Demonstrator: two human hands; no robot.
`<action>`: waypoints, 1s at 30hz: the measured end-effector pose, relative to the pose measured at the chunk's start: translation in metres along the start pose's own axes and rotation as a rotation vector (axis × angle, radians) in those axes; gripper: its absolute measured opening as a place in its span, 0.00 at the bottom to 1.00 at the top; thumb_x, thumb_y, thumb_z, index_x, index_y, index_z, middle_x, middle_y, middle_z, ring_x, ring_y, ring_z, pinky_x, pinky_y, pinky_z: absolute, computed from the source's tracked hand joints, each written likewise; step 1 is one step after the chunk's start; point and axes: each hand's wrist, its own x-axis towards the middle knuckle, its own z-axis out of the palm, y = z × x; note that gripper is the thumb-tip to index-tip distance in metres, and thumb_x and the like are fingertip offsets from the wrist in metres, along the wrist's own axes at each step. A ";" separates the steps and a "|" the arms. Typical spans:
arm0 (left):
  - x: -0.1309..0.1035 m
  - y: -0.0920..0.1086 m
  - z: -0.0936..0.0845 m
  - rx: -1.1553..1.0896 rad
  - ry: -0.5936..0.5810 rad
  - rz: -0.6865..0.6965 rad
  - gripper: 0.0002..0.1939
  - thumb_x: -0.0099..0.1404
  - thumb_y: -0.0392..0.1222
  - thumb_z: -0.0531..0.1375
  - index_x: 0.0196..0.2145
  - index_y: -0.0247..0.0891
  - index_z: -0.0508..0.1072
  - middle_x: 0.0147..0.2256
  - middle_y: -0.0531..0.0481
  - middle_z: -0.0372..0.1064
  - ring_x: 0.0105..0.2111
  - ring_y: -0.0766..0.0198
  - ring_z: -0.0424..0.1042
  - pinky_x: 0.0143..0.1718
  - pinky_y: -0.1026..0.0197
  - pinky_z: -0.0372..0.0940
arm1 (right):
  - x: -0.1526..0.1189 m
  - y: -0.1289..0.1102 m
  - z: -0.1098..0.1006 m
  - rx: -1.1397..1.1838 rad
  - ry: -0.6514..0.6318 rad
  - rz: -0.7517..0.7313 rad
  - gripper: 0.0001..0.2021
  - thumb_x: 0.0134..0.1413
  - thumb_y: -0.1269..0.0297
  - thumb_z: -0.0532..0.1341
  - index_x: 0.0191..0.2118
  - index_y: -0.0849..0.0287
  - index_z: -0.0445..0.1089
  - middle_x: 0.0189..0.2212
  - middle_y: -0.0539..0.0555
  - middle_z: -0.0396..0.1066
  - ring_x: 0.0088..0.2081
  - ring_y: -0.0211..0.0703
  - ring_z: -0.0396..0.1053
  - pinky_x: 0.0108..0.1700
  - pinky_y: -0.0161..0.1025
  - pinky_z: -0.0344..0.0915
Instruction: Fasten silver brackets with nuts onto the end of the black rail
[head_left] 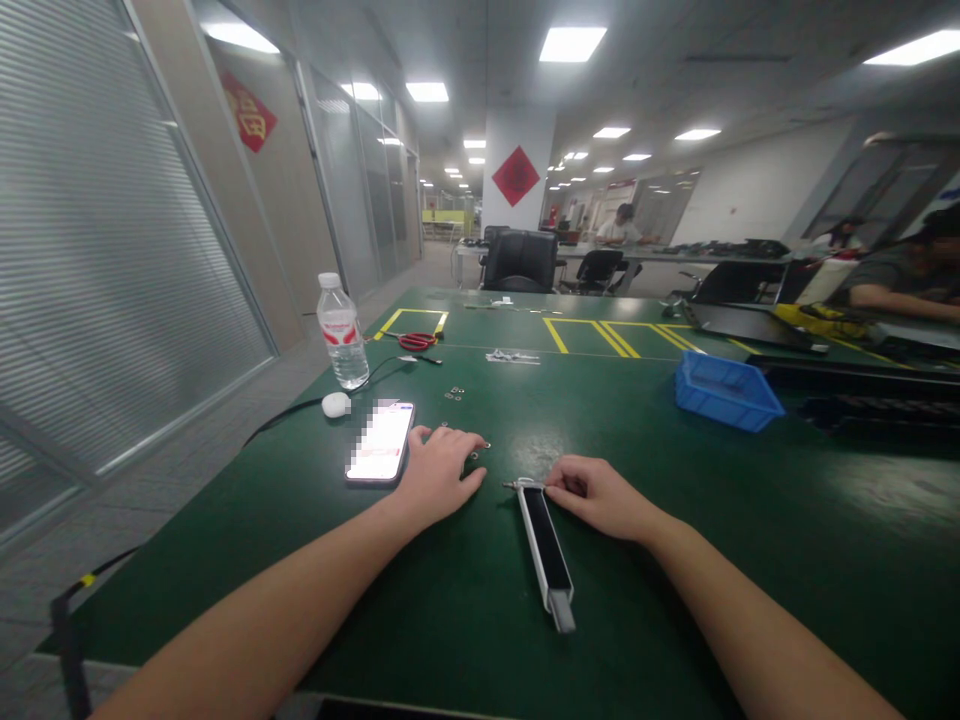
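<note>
My left hand [439, 472] rests palm down on the green table, thumb apart from the fingers. Its fingertips reach small metal rings [474, 456], nuts or washers by their look; nothing shows between thumb and fingers. Closed in a pinch, my right hand [596, 492] is at the far end of a long white-framed bar with a black face [547, 538]. A thin metal bolt [510, 486] crosses that end and sticks out on the left; my right fingers hide its other end. At the bar's near end is a grey tab [561, 612].
Left of my left hand lie a lit phone [381, 445], a white earbud case [336, 405] and a water bottle [343, 335]. Farther off are more rings [456, 391], red-handled scissors [416, 341] and white strips [512, 356]. A blue bin [726, 392] stands right. A person sits far right.
</note>
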 end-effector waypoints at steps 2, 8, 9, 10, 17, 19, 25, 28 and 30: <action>0.000 -0.001 0.001 0.033 0.004 0.006 0.12 0.60 0.40 0.57 0.43 0.41 0.69 0.43 0.47 0.72 0.46 0.52 0.66 0.49 0.41 0.48 | 0.000 0.000 0.000 0.004 0.001 -0.001 0.09 0.55 0.63 0.57 0.31 0.61 0.71 0.24 0.50 0.63 0.26 0.36 0.59 0.29 0.34 0.58; 0.001 -0.002 0.001 0.108 -0.030 0.024 0.11 0.60 0.36 0.55 0.40 0.42 0.71 0.40 0.48 0.73 0.45 0.53 0.67 0.51 0.39 0.46 | 0.000 -0.001 0.000 0.008 0.001 -0.003 0.08 0.55 0.64 0.57 0.31 0.61 0.71 0.24 0.50 0.62 0.26 0.36 0.59 0.29 0.34 0.58; 0.002 -0.002 0.001 0.123 -0.037 0.031 0.10 0.60 0.35 0.55 0.39 0.42 0.72 0.39 0.47 0.74 0.44 0.53 0.67 0.51 0.39 0.46 | 0.000 -0.001 0.000 0.007 0.000 -0.003 0.08 0.55 0.64 0.57 0.31 0.61 0.71 0.24 0.49 0.62 0.26 0.36 0.59 0.29 0.34 0.57; 0.002 -0.002 0.001 0.138 -0.043 0.038 0.10 0.60 0.34 0.55 0.39 0.42 0.72 0.39 0.47 0.74 0.44 0.54 0.68 0.50 0.39 0.46 | 0.000 -0.001 0.000 0.006 0.002 -0.004 0.08 0.55 0.63 0.57 0.31 0.61 0.71 0.24 0.49 0.62 0.26 0.36 0.59 0.29 0.34 0.57; 0.004 0.002 -0.002 0.215 -0.043 0.149 0.11 0.62 0.31 0.53 0.36 0.41 0.73 0.35 0.47 0.73 0.42 0.55 0.68 0.50 0.39 0.46 | -0.001 -0.004 -0.002 0.032 0.003 -0.009 0.08 0.55 0.64 0.57 0.32 0.61 0.71 0.24 0.50 0.63 0.26 0.36 0.59 0.29 0.34 0.58; 0.005 0.003 -0.002 0.234 -0.044 0.193 0.11 0.62 0.30 0.52 0.35 0.40 0.73 0.34 0.46 0.73 0.41 0.56 0.68 0.50 0.40 0.47 | -0.001 -0.004 -0.002 0.036 0.004 -0.015 0.07 0.55 0.64 0.57 0.32 0.60 0.71 0.25 0.50 0.63 0.26 0.36 0.59 0.29 0.34 0.58; 0.006 0.001 0.001 0.288 -0.049 0.273 0.13 0.63 0.29 0.50 0.37 0.39 0.72 0.34 0.46 0.73 0.40 0.57 0.68 0.50 0.44 0.48 | -0.001 -0.003 -0.002 0.031 0.004 -0.022 0.08 0.55 0.64 0.57 0.33 0.60 0.71 0.25 0.50 0.63 0.26 0.36 0.60 0.29 0.34 0.59; 0.006 0.001 0.004 0.284 -0.011 0.278 0.13 0.63 0.30 0.50 0.39 0.39 0.71 0.35 0.46 0.73 0.40 0.57 0.68 0.50 0.44 0.47 | -0.002 -0.003 -0.003 0.030 0.002 -0.028 0.08 0.56 0.63 0.57 0.34 0.60 0.71 0.25 0.50 0.63 0.26 0.36 0.60 0.29 0.35 0.59; 0.005 0.002 0.005 0.250 0.015 0.269 0.13 0.63 0.30 0.50 0.40 0.40 0.71 0.35 0.47 0.73 0.40 0.57 0.68 0.49 0.45 0.48 | -0.002 -0.003 -0.003 0.025 -0.002 -0.031 0.08 0.56 0.63 0.56 0.35 0.60 0.71 0.25 0.50 0.63 0.27 0.36 0.61 0.29 0.34 0.59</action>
